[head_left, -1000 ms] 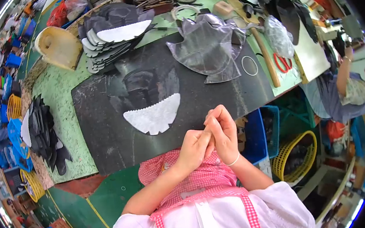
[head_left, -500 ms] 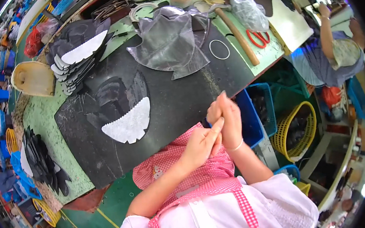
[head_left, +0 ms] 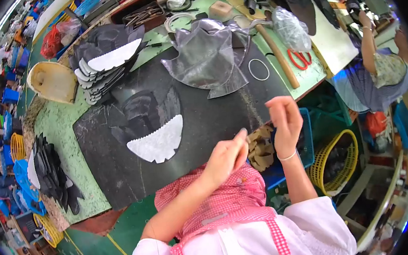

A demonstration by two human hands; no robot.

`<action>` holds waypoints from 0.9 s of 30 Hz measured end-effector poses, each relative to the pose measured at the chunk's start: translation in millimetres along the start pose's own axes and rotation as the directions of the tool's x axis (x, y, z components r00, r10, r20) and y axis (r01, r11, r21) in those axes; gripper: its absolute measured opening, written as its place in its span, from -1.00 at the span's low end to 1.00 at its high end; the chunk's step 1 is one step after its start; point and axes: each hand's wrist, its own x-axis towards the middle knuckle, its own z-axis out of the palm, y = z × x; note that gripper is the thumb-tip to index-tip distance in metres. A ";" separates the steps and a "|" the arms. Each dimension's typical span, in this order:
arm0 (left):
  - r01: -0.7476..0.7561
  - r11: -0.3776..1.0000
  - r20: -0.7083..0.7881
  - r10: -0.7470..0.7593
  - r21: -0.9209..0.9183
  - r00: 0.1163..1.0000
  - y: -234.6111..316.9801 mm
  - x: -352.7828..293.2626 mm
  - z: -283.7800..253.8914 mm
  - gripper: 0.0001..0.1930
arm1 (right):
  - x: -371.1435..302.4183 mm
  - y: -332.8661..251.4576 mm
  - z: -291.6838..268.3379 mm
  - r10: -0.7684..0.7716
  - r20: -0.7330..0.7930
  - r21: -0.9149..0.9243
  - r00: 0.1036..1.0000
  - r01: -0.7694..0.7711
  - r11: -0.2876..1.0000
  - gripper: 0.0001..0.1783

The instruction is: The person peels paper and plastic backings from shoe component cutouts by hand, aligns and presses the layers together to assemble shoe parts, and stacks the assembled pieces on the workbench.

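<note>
My left hand (head_left: pixel 227 158) hovers over the near right edge of the black cutting mat (head_left: pixel 203 122), its fingers curled and the thumb laid along them. Whatever it may hold is hidden. To its right my right hand (head_left: pixel 286 129) is raised, fingers loosely bent and apart from the thumb, with nothing visible in it. On the mat lies a black shoe-upper piece (head_left: pixel 140 109) with a white, zigzag-edged panel (head_left: pixel 159 140) at its near side. Beyond it rests a clear grey plastic template (head_left: pixel 203 59), and a thin white ring (head_left: pixel 258 69) lies nearby.
A stack of black-and-white pieces (head_left: pixel 110 58) stands far left, another dark pile (head_left: pixel 52 172) near left. A hammer (head_left: pixel 280 57), red-handled scissors (head_left: pixel 300 59) and a plastic bag (head_left: pixel 291 28) lie far right. A blue crate (head_left: pixel 306 135) and yellow basket (head_left: pixel 336 164) stand right; a co-worker (head_left: pixel 371 74) is beyond.
My two hands, clasped together before, have come apart. The right moved to the right and the left stayed near the mat's edge. Brown scraps now show between them.
</note>
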 end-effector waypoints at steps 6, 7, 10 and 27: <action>-0.125 0.856 -0.117 0.077 -0.502 0.990 -2.3 5.5 4.0 -0.49 | -11.1 -28.4 25.1 -0.454 0.533 -0.106 0.714 0.589 0.801 -0.55; -0.172 0.894 -0.127 0.130 -0.415 0.983 -7.9 -1.8 4.1 -0.50 | -13.7 -32.7 28.1 -0.411 0.614 -0.088 0.674 0.576 0.813 -0.40; -0.205 0.850 -0.047 0.209 -0.486 0.977 -18.9 6.0 11.8 -0.53 | -32.9 -29.9 42.4 -0.298 0.648 -0.151 0.701 0.501 0.852 -0.46; -0.287 0.949 -0.192 0.260 -0.130 0.946 -77.0 60.0 64.9 -0.61 | -24.5 -0.7 13.8 -0.483 0.204 -0.373 0.851 0.524 0.766 -0.86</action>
